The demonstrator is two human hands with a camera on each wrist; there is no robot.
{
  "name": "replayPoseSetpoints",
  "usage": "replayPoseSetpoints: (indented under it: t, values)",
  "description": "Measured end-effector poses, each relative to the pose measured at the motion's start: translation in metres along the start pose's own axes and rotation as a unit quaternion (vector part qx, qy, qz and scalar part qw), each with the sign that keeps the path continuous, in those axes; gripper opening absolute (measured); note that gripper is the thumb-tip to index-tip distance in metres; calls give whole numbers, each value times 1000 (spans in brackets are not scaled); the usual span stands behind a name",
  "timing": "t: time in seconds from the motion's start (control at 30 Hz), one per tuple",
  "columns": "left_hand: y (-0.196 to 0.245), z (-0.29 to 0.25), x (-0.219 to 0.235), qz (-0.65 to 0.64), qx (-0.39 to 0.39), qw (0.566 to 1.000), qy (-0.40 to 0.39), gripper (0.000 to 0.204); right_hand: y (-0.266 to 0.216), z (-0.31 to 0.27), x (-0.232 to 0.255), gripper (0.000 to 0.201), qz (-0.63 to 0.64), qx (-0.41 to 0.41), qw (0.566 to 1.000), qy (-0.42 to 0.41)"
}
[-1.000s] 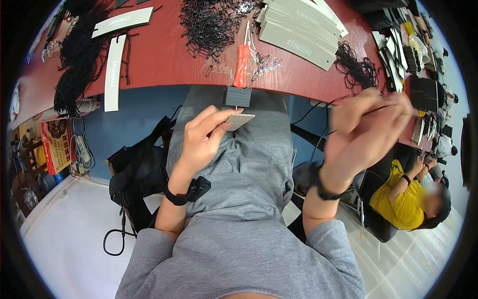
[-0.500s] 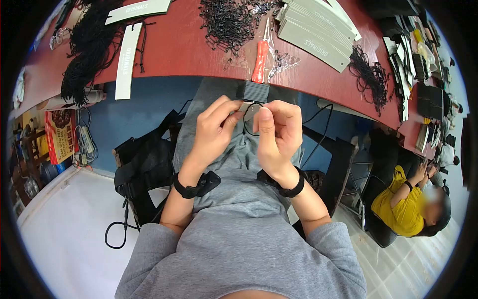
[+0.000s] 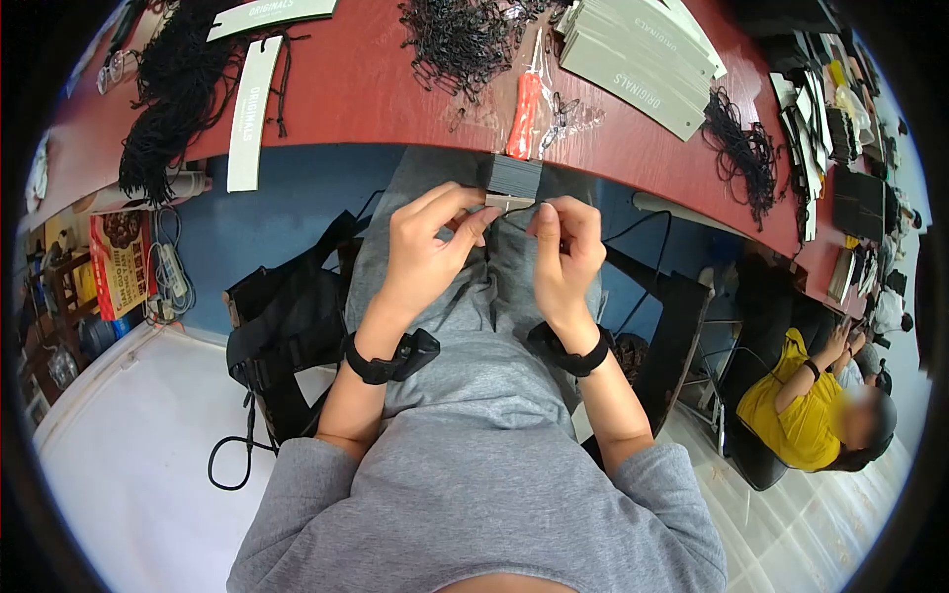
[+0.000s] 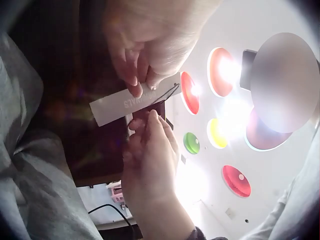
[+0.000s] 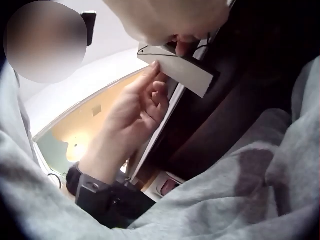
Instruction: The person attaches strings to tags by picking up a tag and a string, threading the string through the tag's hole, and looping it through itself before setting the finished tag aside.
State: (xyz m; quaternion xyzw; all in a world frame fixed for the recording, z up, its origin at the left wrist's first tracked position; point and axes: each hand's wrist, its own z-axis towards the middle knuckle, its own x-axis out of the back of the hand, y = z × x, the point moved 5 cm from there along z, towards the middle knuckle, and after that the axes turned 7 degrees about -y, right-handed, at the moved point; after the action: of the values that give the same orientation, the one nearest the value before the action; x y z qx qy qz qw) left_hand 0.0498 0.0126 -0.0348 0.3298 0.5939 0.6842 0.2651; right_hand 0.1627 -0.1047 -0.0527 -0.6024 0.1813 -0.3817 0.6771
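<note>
While the left hand [image 3: 423, 242] was clamped on the pale rectangular card tag [image 4: 110, 110], the right hand [image 3: 568, 255] pinched a thin black cord [image 4: 167, 93] with its fingertips.

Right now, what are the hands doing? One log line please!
left hand: pinching ORIGINALS tag | right hand: pinching black cord | cord: at tag's end | red-handled tool: on table

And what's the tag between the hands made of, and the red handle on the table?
The tag looks like stiff card with a smooth, fairly dull finish: it stays flat and has straight, crisp edges. It could be thin plastic, though. The red handle is probably hard, shiny plastic, because it's bright red with pale glints.
</note>
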Motion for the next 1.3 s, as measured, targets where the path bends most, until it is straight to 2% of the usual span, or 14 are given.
replayPoseSetpoints:
  t: [0.07, 0.23, 0.3, 0.33, 0.4, 0.43, 0.53, 0.6, 0.67, 0.7, 0.97, 1.2, 1.27, 1.3]
  values:
    - [-1, 0, 0, 3, 0, 1000, -1, 8, 4, 0, -4, 8, -45, 42, 998, -14]
    - [-1, 0, 1, 10, -2, 1000, 2, 8, 7, -1, -3, 8, -88, 52, 995, -23]
    - [6, -2, 4, 52, -64, 996, 28, 15, 2, 1, -3, 7, -166, 55, 983, -53]
    - [8, -2, 2, 52, -63, 996, 27, 15, 2, 3, -3, 7, -166, 54, 983, -53]
    - [11, -6, 8, -62, -70, 986, 138, 25, 1, 6, -5, 9, -173, 84, 979, -72]
    - [13, -5, 10, -4, -118, 986, 117, 31, 1, 5, -5, 9, -173, 82, 979, -71]
    - [17, -6, 5, 70, -158, 981, 84, 28, 2, 4, -5, 8, -176, 71, 978, -84]
    - [20, -6, 1, 38, -157, 983, 89, 25, 3, 5, -5, 8, -178, 76, 978, -80]
    - [20, -10, 3, 46, -158, 975, 149, 24, 4, 5, -4, 8, -177, 75, 978, -82]
    - [19, -10, 4, 46, -157, 975, 149, 24, 4, 5, -4, 8, -176, 74, 978, -83]
    - [36, -13, 6, 180, -225, 943, 165, 19, 2, 5, -6, 9, -168, 78, 980, -79]
    - [40, -7, 8, 146, -221, 949, 171, 21, 4, 4, -6, 10, -162, 70, 981, -81]
    - [33, -1, 9, 53, -146, 978, 140, 21, 3, 4, -7, 11, -163, 67, 981, -85]
    - [32, 0, 10, 45, -141, 980, 131, 21, 3, 4, -7, 11, -164, 66, 980, -88]
